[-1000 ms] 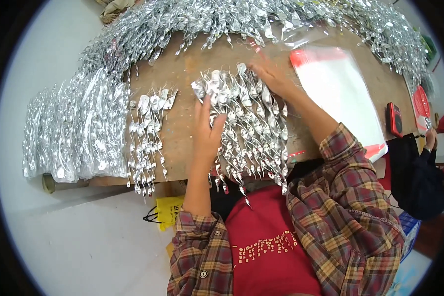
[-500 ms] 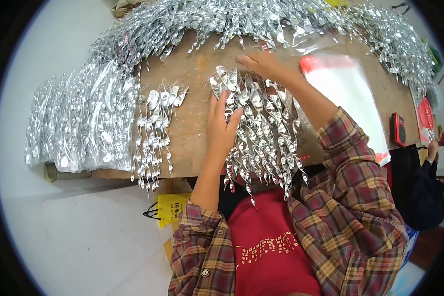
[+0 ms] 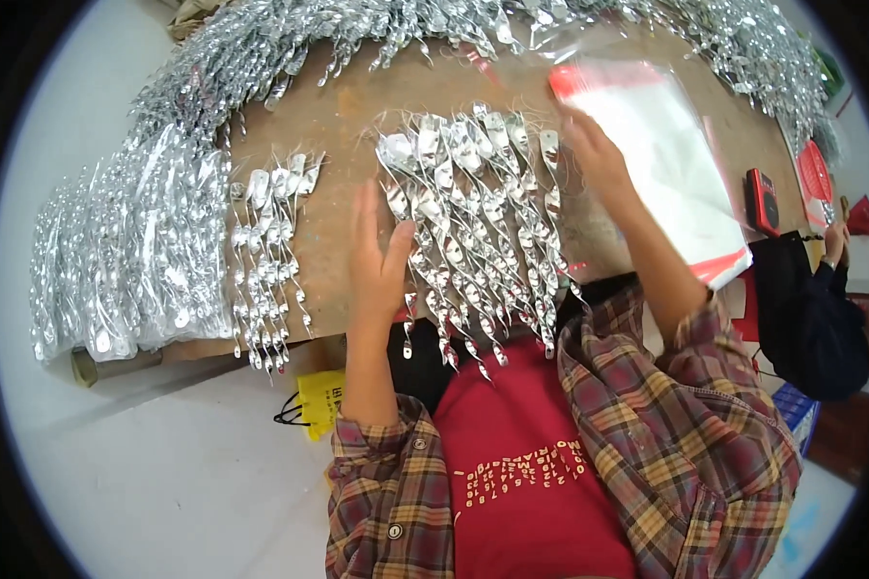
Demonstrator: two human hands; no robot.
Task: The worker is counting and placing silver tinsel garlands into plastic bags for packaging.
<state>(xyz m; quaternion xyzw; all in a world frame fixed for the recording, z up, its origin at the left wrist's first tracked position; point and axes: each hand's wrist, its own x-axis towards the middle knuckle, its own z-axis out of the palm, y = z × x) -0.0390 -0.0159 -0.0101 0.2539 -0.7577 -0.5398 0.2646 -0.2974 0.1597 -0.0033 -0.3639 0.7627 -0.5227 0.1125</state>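
A bunch of silver twisted foil strands (image 3: 483, 212) lies spread before me, thin threads at its far end, its tips hanging over the table's near edge. My left hand (image 3: 378, 256) is at the bunch's left side, fingers stretched and thumb apart, holding nothing. Right of the bunch, my right hand (image 3: 597, 159) reaches with extended fingers beside the corner of a stack of clear plastic bags (image 3: 661, 164) with red ends. I cannot tell whether its fingertips touch the bags. A smaller group of foil strands (image 3: 272, 256) lies farther left.
Packed silver strands in clear plastic (image 3: 130, 261) fill the table's left end. A heap of loose silver strands (image 3: 357, 34) curves along the far side. A red and black device (image 3: 763, 201) sits at right. Beyond it is another person's hand (image 3: 833, 241). A yellow bag (image 3: 317, 400) hangs below the edge.
My left hand has come off the strands to their left side. My right hand has moved from the bunch's far end rightward to the bags. The bunch lies more evenly spread.
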